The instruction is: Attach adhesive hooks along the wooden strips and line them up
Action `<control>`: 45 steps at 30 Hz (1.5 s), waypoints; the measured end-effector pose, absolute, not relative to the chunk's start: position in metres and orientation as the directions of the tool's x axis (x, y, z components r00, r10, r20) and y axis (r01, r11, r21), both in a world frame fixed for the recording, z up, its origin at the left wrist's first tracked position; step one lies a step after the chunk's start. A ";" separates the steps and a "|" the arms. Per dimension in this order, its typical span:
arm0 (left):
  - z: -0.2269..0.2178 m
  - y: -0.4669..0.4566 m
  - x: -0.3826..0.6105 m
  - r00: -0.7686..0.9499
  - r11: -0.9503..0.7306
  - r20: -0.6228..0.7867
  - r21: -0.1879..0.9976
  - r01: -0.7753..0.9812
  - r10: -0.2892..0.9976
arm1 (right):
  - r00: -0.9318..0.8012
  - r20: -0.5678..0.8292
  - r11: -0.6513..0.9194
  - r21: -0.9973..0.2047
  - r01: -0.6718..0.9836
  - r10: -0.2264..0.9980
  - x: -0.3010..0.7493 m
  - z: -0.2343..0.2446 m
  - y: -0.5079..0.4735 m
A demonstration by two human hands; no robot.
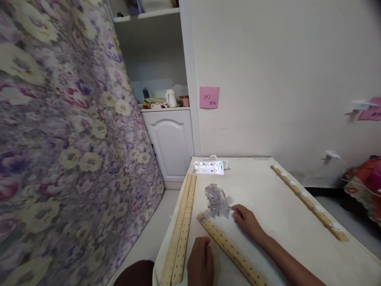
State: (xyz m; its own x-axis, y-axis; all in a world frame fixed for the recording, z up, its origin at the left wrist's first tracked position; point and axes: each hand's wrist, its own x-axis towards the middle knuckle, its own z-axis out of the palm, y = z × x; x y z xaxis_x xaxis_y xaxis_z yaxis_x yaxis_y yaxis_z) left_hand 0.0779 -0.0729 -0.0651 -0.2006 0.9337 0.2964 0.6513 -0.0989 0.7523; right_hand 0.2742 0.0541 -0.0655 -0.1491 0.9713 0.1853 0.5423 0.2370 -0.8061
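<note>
A pile of small clear plastic bags [216, 200] with metallic bits inside lies mid-table. At its right edge is my right hand [245, 220], with thumb and forefinger drawn together. What they pinch, if anything, is too small to make out. My left hand [201, 260] rests low on the table with fingers curled in and nothing seen in them. It sits between a pair of long wooden strips with holes [182, 226] on the left and a single drilled wooden strip [229, 246] slanting toward me. That strip's far end touches the bags.
A clear blister pack [208, 167] lies at the table's back edge. Along the right edge runs another wooden strip [309, 204] with whitish pieces fixed along it. A floral curtain [74, 139] hangs at left; a white cabinet [171, 143] and wall stand behind.
</note>
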 end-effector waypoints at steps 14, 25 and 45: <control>-0.070 -0.070 0.076 -0.183 -0.132 0.323 0.748 0.651 0.929 | 0.022 0.012 0.000 -0.886 0.463 1.000 0.255 -0.073 0.076; -0.048 -0.083 0.090 -0.055 -0.199 0.287 0.777 0.597 0.956 | -0.122 0.036 0.070 -0.956 0.286 0.992 0.248 -0.038 0.011; -0.050 -0.079 0.093 -0.055 0.098 -0.092 0.989 0.111 0.994 | -0.305 0.084 0.188 -0.926 0.329 0.949 0.246 -0.019 -0.032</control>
